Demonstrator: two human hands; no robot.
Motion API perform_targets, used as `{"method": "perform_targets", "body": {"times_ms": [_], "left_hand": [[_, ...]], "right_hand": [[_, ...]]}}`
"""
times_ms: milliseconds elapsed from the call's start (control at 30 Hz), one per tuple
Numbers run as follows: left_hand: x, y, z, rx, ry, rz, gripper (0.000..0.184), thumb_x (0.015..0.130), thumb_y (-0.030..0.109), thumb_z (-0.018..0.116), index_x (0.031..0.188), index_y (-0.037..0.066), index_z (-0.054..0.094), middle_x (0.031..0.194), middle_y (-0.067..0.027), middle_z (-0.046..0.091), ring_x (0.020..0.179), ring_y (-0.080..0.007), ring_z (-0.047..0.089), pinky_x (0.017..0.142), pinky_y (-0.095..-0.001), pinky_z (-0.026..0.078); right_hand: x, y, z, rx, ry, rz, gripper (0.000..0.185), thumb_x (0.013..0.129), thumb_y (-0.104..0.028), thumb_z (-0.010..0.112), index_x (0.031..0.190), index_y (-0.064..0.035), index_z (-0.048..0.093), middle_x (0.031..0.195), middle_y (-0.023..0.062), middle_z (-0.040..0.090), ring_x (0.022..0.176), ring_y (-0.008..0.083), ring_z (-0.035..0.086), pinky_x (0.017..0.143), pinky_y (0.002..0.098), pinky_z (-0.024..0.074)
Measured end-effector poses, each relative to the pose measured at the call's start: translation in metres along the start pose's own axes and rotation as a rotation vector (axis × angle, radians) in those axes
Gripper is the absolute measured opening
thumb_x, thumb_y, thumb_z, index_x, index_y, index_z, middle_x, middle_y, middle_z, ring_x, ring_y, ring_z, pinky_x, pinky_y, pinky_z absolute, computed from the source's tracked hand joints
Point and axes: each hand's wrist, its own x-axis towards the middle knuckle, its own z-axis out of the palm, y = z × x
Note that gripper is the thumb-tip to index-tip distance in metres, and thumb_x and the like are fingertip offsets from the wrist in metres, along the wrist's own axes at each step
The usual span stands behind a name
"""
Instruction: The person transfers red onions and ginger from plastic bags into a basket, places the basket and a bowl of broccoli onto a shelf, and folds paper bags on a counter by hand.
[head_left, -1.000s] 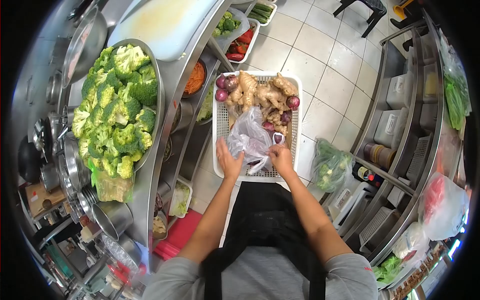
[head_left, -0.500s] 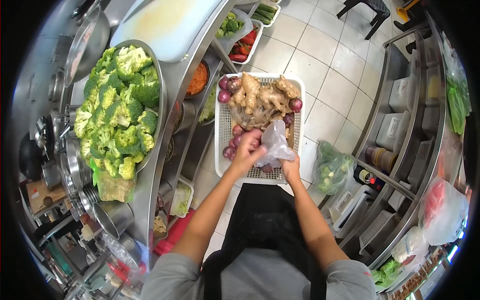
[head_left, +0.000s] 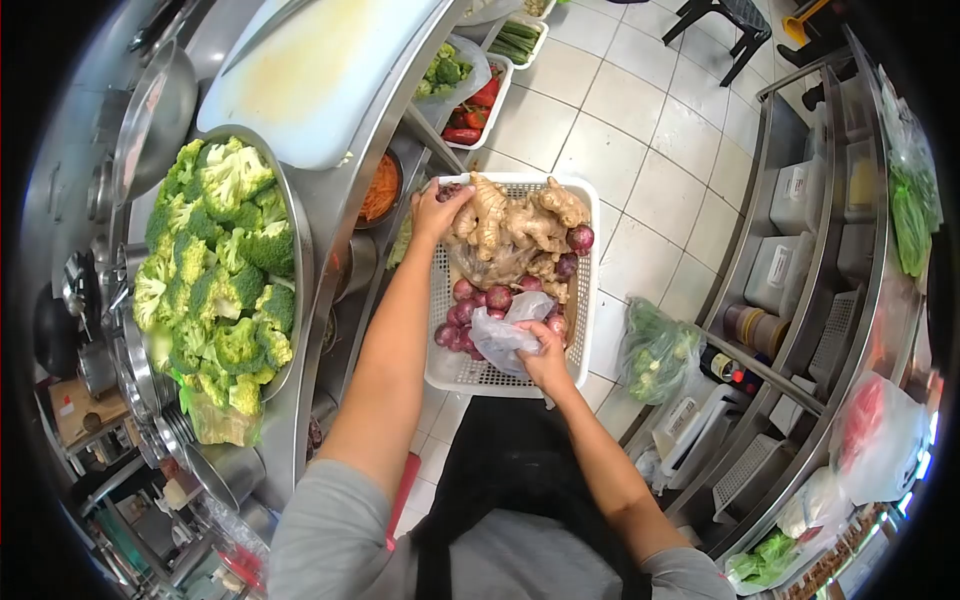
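A white perforated basket [head_left: 588, 330] holds knobbly ginger [head_left: 528, 222] at its far end and several red onions [head_left: 498, 297] nearer me. My left hand [head_left: 436, 212] reaches to the basket's far left corner, its fingers curled round a red onion [head_left: 450, 191] beside the ginger; part of that onion is hidden. Over the near onions, my right hand [head_left: 545, 358] grips a thin, crumpled plastic bag [head_left: 503, 338]. The bag hangs to the left of that hand and covers some onions.
At left, a metal bowl heaped with broccoli [head_left: 225, 285] stands on a steel counter near a white cutting board [head_left: 300, 80]. Shredded carrot [head_left: 382, 190] sits below. Bagged greens [head_left: 658, 352] lie on the tiled floor [head_left: 640, 190] by the right-hand shelves [head_left: 745, 345].
My left hand has left the plastic bag and reached forward to the red onions at the far left corner. My right hand still holds the bag, now slightly left and lower.
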Motion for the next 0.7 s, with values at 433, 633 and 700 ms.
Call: {"method": "perform_targets", "body": {"times_ms": [433,633,700], "left_hand": [[0.003,-0.048,0.016,-0.039,0.143,0.283,0.054,0.057,0.037,0.076,0.103,0.010,0.065,0.123,-0.0223,0.044,0.114,-0.0331,0.046,0.095,-0.0358,0.038],[-0.033,-0.059,-0.005,-0.128,0.015,0.226,0.042,0.062,0.027,0.075,0.098,0.009,0.065,0.114,-0.0188,0.046,0.109,-0.0315,0.047,0.094,-0.0362,0.038],[-0.031,-0.070,0.004,-0.178,0.012,0.223,0.054,0.059,0.027,0.077,0.108,0.011,0.060,0.114,-0.0179,0.043,0.105,-0.0309,0.048,0.094,-0.0365,0.038]], "right_hand": [[0.026,0.035,-0.046,0.368,0.328,0.430,0.043,0.065,-0.004,0.050,0.107,0.0009,0.051,0.096,0.0138,0.059,0.085,0.0270,0.059,0.079,0.0399,0.0492],[0.021,0.059,-0.069,1.052,0.225,0.579,0.046,0.062,-0.014,0.052,0.104,0.0042,0.051,0.095,0.0166,0.060,0.082,0.0322,0.060,0.079,0.0417,0.0506],[0.016,0.035,-0.066,1.074,0.193,0.584,0.043,0.066,-0.020,0.055,0.103,0.0024,0.053,0.093,0.0154,0.061,0.082,0.0308,0.060,0.077,0.0415,0.0502]]}}
